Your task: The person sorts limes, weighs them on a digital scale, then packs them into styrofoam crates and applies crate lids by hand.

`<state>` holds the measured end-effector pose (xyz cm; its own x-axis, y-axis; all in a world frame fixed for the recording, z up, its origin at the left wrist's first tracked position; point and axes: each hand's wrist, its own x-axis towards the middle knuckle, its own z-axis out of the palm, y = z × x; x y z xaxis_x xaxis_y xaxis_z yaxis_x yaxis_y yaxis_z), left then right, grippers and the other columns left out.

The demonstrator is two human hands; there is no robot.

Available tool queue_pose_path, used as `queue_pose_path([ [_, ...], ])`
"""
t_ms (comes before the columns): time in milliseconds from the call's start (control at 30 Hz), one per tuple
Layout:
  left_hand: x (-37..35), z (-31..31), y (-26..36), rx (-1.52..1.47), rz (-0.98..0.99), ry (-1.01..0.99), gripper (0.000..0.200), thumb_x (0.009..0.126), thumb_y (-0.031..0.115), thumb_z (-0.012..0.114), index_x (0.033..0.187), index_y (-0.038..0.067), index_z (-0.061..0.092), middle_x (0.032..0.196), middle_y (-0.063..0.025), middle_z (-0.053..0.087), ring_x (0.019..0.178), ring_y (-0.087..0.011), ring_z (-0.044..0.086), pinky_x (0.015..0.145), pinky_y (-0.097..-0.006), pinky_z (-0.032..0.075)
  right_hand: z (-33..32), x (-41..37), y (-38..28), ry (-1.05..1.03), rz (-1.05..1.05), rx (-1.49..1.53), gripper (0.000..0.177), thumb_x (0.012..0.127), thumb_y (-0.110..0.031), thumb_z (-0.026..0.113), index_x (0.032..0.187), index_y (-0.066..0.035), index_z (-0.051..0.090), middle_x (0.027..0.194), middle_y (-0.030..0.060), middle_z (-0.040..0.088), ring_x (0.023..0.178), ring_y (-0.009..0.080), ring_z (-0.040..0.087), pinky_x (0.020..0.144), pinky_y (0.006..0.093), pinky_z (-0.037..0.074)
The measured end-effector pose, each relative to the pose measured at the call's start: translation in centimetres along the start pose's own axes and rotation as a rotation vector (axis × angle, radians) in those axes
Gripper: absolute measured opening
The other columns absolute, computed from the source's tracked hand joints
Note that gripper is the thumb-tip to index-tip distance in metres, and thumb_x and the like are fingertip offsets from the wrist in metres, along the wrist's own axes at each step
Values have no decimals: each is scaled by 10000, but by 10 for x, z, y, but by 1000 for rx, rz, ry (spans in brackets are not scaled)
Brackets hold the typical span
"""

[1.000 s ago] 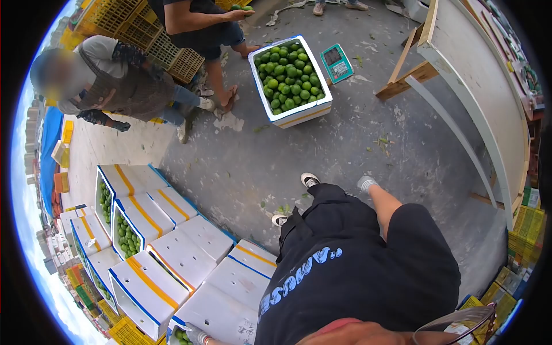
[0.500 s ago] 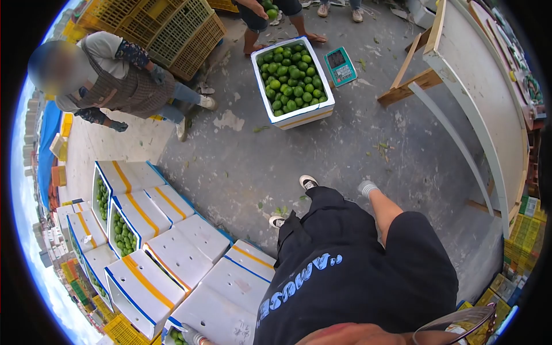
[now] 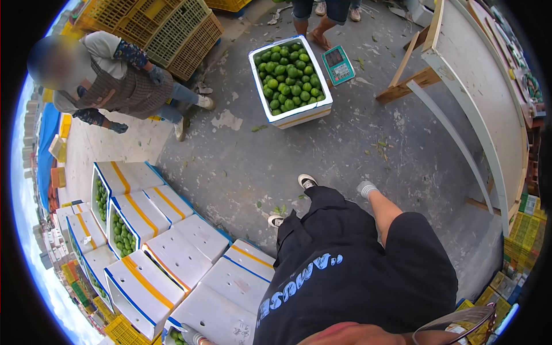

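Note:
My right hand [image 3: 366, 188], in a light grey glove, hangs beside my dark trousers above the floor, touching nothing I can see; its fingers are too small and foreshortened to read. At the bottom edge, my left hand [image 3: 195, 337], also gloved, is beside the limes [image 3: 177, 338] in the open end of a white foam box [image 3: 215, 305]. The frame edge cuts off most of that hand, so its grip is hidden. Further forward, an open foam box [image 3: 302, 119] full of green limes stands on the floor, with a teal scale [image 3: 339, 68] next to it.
Stacked foam boxes [image 3: 141, 210], some showing limes, stand to my left. A person in an apron [image 3: 135, 86] is at the upper left near yellow crates [image 3: 187, 40]. Another person's legs [image 3: 310, 23] are behind the lime box. A wooden-framed board [image 3: 483, 86] rises at right.
The person behind the lime box has shifted right and straightened; their hand with limes has left view. The view has moved slightly. My hands look unchanged.

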<state>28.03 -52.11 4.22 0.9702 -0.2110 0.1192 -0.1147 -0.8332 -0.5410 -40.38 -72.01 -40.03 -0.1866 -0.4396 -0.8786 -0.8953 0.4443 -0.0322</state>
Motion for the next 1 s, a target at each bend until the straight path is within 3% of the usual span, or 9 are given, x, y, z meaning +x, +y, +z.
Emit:
queue_pose_path([
  [200,7,13,-5,-21,-12,50,537,823,517,379,772,47,632,679,-162,617,606,-314,602,521,-409,469,12,14,14,-47,-157,-216,359,780,-238,404,999,-35,604,1101,177,530,1055,318,496,878,381,406],
  [267,17,47,-23,-142,413,786,531,822,511,383,772,44,630,672,-161,617,600,-316,601,522,-411,468,22,21,16,6,-18,-36,354,781,-232,401,990,-36,608,1092,178,535,1049,316,499,874,380,409],
  [333,11,40,-19,-141,421,786,526,822,505,385,772,43,629,669,-160,617,597,-317,601,522,-412,468,19,17,16,-36,-121,-219,349,781,-226,401,987,-35,608,1087,179,537,1045,315,502,871,378,411],
  [400,5,9,-3,-16,15,53,522,824,501,384,770,43,627,669,-159,617,597,-317,600,522,-412,466,19,18,17,-30,-126,-219,345,782,-220,401,986,-34,608,1084,178,539,1042,315,503,868,377,413],
  [500,7,12,-6,-41,46,62,525,826,500,378,756,42,625,665,-158,616,591,-312,599,518,-409,464,21,20,14,3,-69,-91,342,785,-213,400,987,-32,607,1085,176,540,1041,315,505,865,377,415],
  [567,22,53,-26,-163,447,790,521,828,495,380,746,42,623,661,-157,615,585,-308,599,512,-406,462,4,0,8,-42,-135,-202,342,786,-212,399,989,-30,606,1089,174,539,1040,315,505,865,379,416],
  [800,5,9,-3,-14,21,58,526,828,499,373,724,45,615,643,-157,610,575,-314,594,501,-407,457,0,-6,4,-56,-152,-268,345,793,-204,386,1000,-33,602,1103,171,532,1043,315,503,870,381,416],
  [867,18,47,-21,-155,431,804,533,826,505,368,722,44,616,640,-160,608,577,-316,593,505,-411,457,5,-1,8,-54,-167,-287,345,795,-199,382,1002,-33,601,1103,172,532,1043,314,504,870,380,416],
  [1000,24,59,-28,-171,408,787,545,816,515,381,708,38,621,634,-167,604,579,-319,593,509,-416,458,27,27,17,-37,-148,-240,344,797,-193,378,1003,-35,603,1104,169,534,1037,310,511,873,377,416],
])
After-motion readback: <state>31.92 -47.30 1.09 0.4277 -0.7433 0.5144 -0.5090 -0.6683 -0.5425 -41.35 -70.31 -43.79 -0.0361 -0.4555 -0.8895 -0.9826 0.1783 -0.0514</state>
